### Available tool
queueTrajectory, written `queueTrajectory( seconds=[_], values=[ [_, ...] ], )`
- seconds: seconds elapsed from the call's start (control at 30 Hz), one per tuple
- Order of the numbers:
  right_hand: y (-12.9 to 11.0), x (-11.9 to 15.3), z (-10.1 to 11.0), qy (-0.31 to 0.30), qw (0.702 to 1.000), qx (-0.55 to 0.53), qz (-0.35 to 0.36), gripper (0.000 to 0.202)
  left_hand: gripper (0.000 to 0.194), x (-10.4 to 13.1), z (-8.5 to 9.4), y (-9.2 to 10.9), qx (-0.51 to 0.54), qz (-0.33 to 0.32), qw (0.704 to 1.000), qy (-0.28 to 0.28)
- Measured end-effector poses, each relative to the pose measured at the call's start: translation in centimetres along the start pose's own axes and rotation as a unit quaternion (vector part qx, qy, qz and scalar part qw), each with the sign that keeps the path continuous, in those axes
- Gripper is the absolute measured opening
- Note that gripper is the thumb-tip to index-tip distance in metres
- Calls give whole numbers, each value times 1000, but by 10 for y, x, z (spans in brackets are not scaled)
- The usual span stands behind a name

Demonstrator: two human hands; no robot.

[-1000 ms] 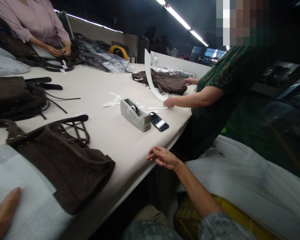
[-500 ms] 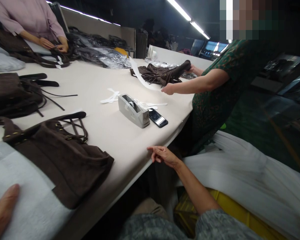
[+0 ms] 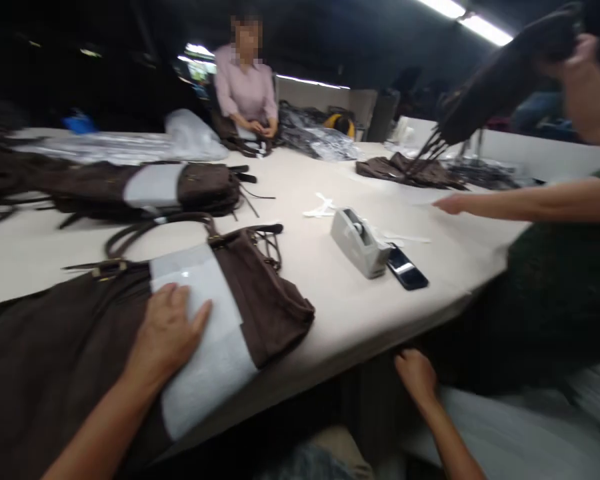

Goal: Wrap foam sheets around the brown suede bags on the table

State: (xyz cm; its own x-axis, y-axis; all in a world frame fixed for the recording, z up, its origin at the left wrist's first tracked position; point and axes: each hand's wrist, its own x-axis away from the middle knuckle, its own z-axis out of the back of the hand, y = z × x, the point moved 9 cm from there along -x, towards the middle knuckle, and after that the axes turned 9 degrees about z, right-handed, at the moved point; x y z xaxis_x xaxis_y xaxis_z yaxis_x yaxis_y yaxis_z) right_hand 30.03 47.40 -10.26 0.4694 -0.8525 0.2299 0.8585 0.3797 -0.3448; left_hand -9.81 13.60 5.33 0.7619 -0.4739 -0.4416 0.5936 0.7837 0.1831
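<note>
A soft, dark-brown bag [image 3: 110,317], white band [image 3: 217,357] across it; left hand [image 3: 170,327] flat atop — thumb spread; right hand [image 3: 417,375] — fingers unclear; one tape dispenser [image 3: 360,248], one phone [image 3: 407,272].

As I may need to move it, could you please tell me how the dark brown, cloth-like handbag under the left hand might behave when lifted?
The handbag would probably sag, given its creased, slumping end. Its white, paper-like band looks thin, so it may crumple.
</note>
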Motion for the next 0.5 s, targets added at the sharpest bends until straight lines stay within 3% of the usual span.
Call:
queueTrajectory(
  seconds=[0.07, 0.17, 0.23, 0.3, 0.4, 0.5],
  values=[
    [21, -10, -10, 34, 996, 82, 24, 32, 52, 2, 2, -2, -12, 17, 1000, -3],
    [51, -26, -63, -32, 994, 85, 62, 23, 51, 0, 3, -2, -20, 44, 999, -2],
    [59, -25, -95, -79, 992, 52, 81, 20, 52, 0, 4, -1, -23, 51, 998, -3],
    [53, -17, -105, -80, 991, 27, 105, 19, 53, 1, 4, 2, -23, 47, 999, -6],
    [21, 0, -72, -4, 990, 33, 137, 20, 51, 2, 5, 3, -12, 28, 1000, -4],
    [-21, 16, -2, 82, 984, 8, 155, 24, 44, 0, -1, -5, 45, 14, 999, 3]
  ],
)
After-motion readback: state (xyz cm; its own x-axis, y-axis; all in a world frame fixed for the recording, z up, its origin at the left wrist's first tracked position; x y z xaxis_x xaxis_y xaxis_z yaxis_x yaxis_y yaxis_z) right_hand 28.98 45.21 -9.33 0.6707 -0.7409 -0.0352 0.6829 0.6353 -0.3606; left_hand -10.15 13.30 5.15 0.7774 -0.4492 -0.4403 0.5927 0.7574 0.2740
